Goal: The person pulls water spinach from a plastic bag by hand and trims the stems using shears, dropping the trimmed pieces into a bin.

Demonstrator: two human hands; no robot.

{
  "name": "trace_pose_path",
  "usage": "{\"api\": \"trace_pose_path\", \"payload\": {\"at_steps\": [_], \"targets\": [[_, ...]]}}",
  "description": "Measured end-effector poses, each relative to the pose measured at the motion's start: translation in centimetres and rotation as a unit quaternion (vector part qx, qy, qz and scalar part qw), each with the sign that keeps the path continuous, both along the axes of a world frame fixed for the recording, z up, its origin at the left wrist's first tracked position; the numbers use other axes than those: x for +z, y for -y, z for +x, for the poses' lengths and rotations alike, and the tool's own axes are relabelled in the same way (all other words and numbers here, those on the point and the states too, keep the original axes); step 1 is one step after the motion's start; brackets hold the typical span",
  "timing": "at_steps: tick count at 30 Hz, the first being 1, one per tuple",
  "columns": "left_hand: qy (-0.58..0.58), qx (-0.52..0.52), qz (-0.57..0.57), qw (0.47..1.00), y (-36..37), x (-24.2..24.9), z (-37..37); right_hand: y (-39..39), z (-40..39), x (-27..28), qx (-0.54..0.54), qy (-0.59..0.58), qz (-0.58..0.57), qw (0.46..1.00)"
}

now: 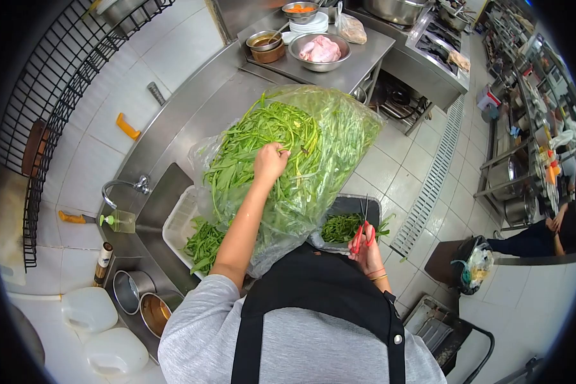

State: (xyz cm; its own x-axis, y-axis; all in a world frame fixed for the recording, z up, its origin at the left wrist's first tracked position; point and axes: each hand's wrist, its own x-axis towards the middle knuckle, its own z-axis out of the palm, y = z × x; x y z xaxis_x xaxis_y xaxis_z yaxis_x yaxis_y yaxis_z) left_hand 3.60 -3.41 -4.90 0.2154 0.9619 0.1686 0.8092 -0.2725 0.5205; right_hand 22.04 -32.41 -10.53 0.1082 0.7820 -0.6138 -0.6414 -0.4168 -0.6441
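Note:
A large clear plastic bag (352,121) full of long leafy greens (269,125) lies open on the steel counter in front of me. My left hand (272,162) is on top of the greens, its fingers closed around some stems. My right hand (367,253), lower right, holds red-handled scissors (363,233) with the blades pointing up and away. Beyond the scissors is a grey bin (347,203) with cut greens (340,228) inside. A white basket (176,225) with more greens (203,243) sits in the sink, left of my forearm.
A faucet (123,185), soap bottle (123,221) and metal pots (133,289) are at the left. Raw meat fills a bowl (320,63) on the back counter. A trash bin (448,262) and another person's arm (559,221) are at the right.

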Motion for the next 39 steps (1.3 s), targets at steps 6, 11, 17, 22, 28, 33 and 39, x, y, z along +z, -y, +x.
{"api": "trace_pose_path", "payload": {"at_steps": [6, 11, 17, 22, 28, 33, 39], "targets": [[0.279, -0.130, -0.124, 0.943, -3.0, 7.5, -2.2, -1.2, -0.4, 1.8, 0.010, 0.072, 0.031, 0.997], [0.320, -0.141, -0.134, 0.927, -2.4, 15.5, -4.3, -0.9, -0.5, 2.8, 0.022, 0.115, 0.041, 0.992], [0.386, -0.208, -0.084, 0.895, -1.0, 21.8, -6.9, 0.2, -0.3, 3.0, 0.022, 0.111, 0.049, 0.992], [0.384, -0.233, -0.091, 0.889, -0.5, 22.4, -7.2, 0.5, -0.5, 2.6, -0.016, 0.100, 0.058, 0.993], [0.387, -0.270, -0.133, 0.871, -0.2, 20.8, -6.4, 1.2, 0.0, 2.5, -0.027, 0.109, 0.058, 0.992], [0.380, -0.288, -0.169, 0.863, -0.5, 19.7, -6.0, 2.2, 0.7, 2.6, -0.058, 0.106, 0.068, 0.990], [0.400, -0.293, -0.178, 0.850, 0.6, 18.9, -5.0, 3.2, 1.7, 2.9, -0.067, 0.117, 0.039, 0.990]]}}
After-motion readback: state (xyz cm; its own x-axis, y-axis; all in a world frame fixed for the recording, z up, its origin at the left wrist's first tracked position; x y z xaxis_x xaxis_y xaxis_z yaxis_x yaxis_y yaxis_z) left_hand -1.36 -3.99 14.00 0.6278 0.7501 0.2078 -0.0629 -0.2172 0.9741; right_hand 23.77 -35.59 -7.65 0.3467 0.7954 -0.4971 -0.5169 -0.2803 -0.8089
